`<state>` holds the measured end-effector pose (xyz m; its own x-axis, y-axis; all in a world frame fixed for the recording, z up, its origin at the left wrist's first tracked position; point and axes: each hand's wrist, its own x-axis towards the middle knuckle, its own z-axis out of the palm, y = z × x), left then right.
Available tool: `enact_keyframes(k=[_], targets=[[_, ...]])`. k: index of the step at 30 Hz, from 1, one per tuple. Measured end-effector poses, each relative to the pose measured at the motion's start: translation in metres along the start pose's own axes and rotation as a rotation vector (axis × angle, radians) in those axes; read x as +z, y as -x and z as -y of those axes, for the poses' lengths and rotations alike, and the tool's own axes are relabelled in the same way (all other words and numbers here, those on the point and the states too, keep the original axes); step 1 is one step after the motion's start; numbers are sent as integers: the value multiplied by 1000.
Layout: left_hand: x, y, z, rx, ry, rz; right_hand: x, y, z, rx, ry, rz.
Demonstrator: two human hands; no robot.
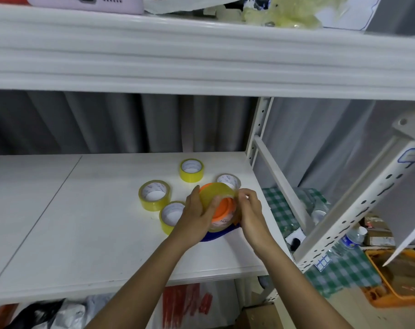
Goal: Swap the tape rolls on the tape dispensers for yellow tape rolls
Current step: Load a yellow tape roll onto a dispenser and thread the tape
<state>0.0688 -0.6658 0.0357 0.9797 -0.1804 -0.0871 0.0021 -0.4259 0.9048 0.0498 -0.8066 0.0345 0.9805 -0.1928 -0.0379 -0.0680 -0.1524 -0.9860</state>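
Note:
An orange tape dispenser with a yellow tape roll on it is held above the white shelf. My left hand grips the roll and dispenser from the left. My right hand pinches the roll's right edge. A blue part shows beneath the dispenser. Three yellow tape rolls lie flat on the shelf: one far, one at left, one near my left hand. A clear tape roll lies just behind the dispenser.
An upper shelf beam hangs overhead. A white shelf upright stands at the right rear, with a slanted perforated rail further right. Below right are a green checked cloth, water bottles and an orange crate.

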Motion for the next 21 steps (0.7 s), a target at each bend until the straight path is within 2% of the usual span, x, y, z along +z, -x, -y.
enact_keyframes(k=[6, 10, 12, 16, 21], targets=[[-9, -13, -3, 85, 37, -10, -17, -1, 3, -232, 315, 20], [-20, -15, -10, 110, 73, -44, -27, -5, 11, -271, 239, 80], [-25, -16, -10, 114, 67, -40, -33, -6, 14, -227, 182, 119], [-29, -16, -14, 119, 57, -43, -34, -5, 23, -35, 40, 303], [-24, -12, -18, 141, -5, -52, -18, -3, 31, -91, 208, 212]])
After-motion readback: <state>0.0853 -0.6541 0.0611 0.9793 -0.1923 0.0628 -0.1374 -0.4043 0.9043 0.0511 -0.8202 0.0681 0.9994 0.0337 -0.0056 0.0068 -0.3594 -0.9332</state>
